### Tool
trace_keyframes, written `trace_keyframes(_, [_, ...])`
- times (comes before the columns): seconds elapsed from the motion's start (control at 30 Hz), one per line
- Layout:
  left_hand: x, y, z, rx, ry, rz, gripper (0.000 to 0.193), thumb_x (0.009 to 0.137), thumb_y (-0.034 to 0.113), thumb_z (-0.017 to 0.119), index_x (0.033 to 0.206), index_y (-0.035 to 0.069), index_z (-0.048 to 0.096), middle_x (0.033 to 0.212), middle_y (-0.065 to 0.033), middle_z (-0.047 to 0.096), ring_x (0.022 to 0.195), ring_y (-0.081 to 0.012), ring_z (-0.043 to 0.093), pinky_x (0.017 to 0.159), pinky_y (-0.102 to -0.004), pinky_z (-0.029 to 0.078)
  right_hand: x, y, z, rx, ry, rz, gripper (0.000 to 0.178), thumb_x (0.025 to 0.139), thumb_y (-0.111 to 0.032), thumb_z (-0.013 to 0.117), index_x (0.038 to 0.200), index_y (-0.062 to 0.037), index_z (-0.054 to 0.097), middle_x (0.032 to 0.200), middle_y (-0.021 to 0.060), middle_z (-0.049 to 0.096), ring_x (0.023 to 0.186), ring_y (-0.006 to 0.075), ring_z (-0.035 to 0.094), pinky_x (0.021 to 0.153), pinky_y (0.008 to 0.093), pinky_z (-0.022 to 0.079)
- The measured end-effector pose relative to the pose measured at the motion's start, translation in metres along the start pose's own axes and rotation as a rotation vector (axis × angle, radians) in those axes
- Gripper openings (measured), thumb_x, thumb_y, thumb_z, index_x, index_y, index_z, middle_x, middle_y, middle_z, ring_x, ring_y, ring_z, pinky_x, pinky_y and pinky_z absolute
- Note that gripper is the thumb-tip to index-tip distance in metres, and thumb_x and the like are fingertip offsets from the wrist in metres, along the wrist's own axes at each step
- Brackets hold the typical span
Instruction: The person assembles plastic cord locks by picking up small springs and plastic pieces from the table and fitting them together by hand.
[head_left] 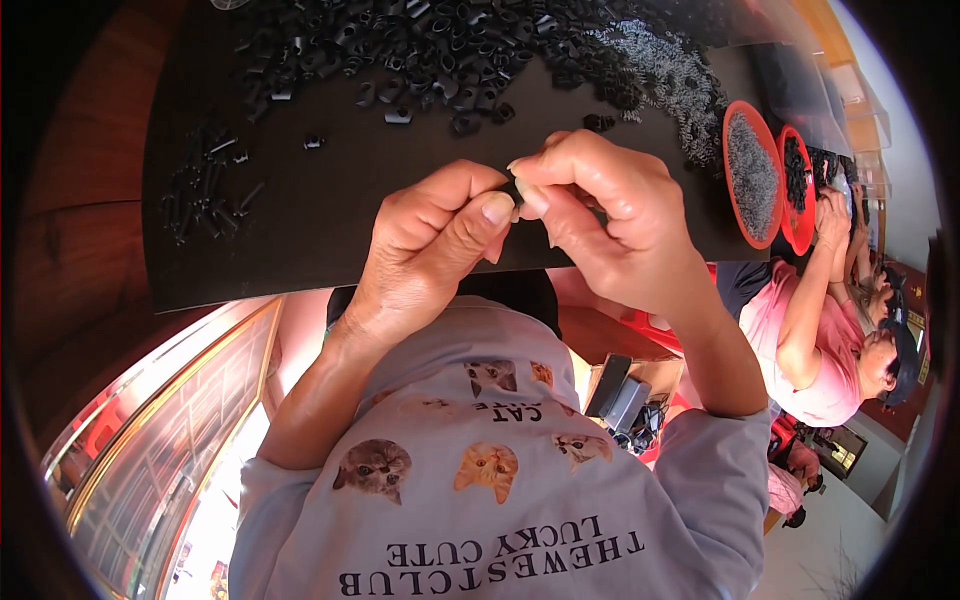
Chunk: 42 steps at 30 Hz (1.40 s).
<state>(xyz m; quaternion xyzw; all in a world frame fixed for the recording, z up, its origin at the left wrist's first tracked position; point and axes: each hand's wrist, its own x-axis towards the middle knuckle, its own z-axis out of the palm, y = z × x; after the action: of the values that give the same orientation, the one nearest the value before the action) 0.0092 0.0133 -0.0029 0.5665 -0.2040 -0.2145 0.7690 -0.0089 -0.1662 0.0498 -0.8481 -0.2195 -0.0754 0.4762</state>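
Closely: small dark piece [513, 189], mostly hidden | left hand [435, 232] and right hand [612, 210] pinching it

Left grip [430, 232] and right grip [620, 212] close together, both apparently in a pinch.

My L hand [425, 240] & R hand [628, 210] meet over the black tbl [330, 225] nr its front edge, fingertips pinching a small dark pc [514, 191], mostly hidden. Far side: big pile of short black tubes [430, 50], w/ grey pcs [665, 75] heaped R of it. Thin black tubes [205, 195] at L. Two red bowls [762, 242] far R; co-worker in pink [825, 370] beyond.
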Motion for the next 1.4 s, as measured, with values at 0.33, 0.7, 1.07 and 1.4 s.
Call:
trace_keyframes(0.33, [-0.002,-0.004,0.0,-0.022,0.013,0.009,0.022,0.1,0.021,0.052,0.096,0.001,0.062,0.071,-0.0015,0.058,0.054,-0.0032,0.042,0.048,-0.0184,0.035,0.003,-0.007,-0.003,0.111,-0.002,0.194,0.008,0.086,0.003,0.063,0.091,-0.0002,0.058,0.071,0.0078,0.061,0.06,0.0156,0.06,0.052,0.0265,0.044])
trace_keyframes(0.7, [-0.004,0.0,0.001,-0.046,0.039,-0.054,0.023,0.1,0.022,0.053,0.094,0.001,0.061,0.07,-0.0017,0.059,0.055,-0.0036,0.043,0.049,-0.0183,0.035,0.001,0.0,-0.011,-0.005,-0.039,0.022,0.014,0.088,0.004,0.061,0.102,0.0038,0.064,0.08,0.0042,0.055,0.066,0.0078,0.051,0.058,0.0213,0.041])
trace_keyframes(1.07, [-0.003,0.001,0.001,-0.049,0.027,-0.05,0.024,0.1,0.023,0.053,0.095,0.001,0.061,0.07,-0.0013,0.059,0.055,-0.003,0.042,0.049,-0.0182,0.034,-0.001,-0.002,-0.004,0.367,0.039,0.351,0.005,0.091,-0.006,0.062,0.091,-0.001,0.063,0.066,-0.0032,0.058,0.053,0.0,0.045,0.045,0.0184,0.032])
trace_keyframes(1.4, [-0.002,-0.002,0.002,0.018,0.028,0.005,0.024,0.1,0.022,0.052,0.098,0.0,0.062,0.07,-0.002,0.059,0.054,-0.0028,0.043,0.048,-0.0181,0.035,-0.003,-0.003,-0.007,0.266,0.004,0.323,0.005,0.09,-0.004,0.061,0.094,-0.0002,0.063,0.067,-0.0023,0.058,0.054,0.0006,0.046,0.045,0.0188,0.034])
